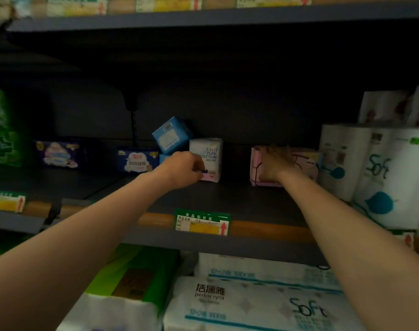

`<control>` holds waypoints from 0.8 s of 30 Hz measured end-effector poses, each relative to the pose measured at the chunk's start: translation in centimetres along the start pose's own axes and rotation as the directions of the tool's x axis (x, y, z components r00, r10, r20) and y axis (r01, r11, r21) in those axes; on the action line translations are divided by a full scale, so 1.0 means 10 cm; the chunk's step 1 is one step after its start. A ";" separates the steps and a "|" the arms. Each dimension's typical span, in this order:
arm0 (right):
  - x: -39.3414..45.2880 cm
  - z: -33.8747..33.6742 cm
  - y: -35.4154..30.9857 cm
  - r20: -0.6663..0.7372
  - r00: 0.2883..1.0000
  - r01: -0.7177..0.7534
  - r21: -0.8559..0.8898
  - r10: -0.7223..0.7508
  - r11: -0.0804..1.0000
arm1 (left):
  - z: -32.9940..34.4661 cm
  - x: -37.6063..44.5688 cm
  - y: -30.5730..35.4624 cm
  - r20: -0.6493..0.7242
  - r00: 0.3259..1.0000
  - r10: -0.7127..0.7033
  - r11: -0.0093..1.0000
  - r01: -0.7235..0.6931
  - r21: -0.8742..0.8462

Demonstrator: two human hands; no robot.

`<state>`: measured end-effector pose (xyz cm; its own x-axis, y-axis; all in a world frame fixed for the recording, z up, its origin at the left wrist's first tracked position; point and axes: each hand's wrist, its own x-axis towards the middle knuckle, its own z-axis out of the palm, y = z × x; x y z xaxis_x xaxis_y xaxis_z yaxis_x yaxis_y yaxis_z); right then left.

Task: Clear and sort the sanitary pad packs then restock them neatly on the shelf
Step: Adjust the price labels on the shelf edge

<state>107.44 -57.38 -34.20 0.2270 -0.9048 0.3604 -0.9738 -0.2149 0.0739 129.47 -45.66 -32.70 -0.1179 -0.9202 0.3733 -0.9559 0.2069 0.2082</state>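
Head view: left grip (183, 168) pinches the white pack (207, 158); right grip (273, 167) clasps the pink pack (299, 168).

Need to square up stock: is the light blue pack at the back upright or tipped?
Tipped. The light blue pack sits canted on one corner, leaning atop another blue pack beside the white Pure Cotton pack.
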 end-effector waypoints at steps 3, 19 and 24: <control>-0.04 -0.15 0.05 -0.117 0.985 0.117 -0.117 -0.130 0.986 | -0.03 0.00 -0.05 -0.020 1.000 0.002 1.000 -0.002 0.016; -0.46 -0.91 -1.01 -0.110 0.860 0.497 0.410 -0.499 0.765 | -0.28 -0.05 -0.52 -0.047 0.983 0.178 0.944 -0.184 -0.273; -0.09 -0.83 -1.36 -0.209 0.911 0.400 0.653 -0.355 0.643 | -0.53 -0.42 -1.26 -0.088 0.974 -0.210 0.911 0.162 -0.380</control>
<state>120.40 -50.60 -27.84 0.5499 -0.6717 0.4963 -0.5289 -0.7400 -0.4156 143.40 -42.60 -32.08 0.1098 -0.9102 0.3994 -0.7877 0.1655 0.5935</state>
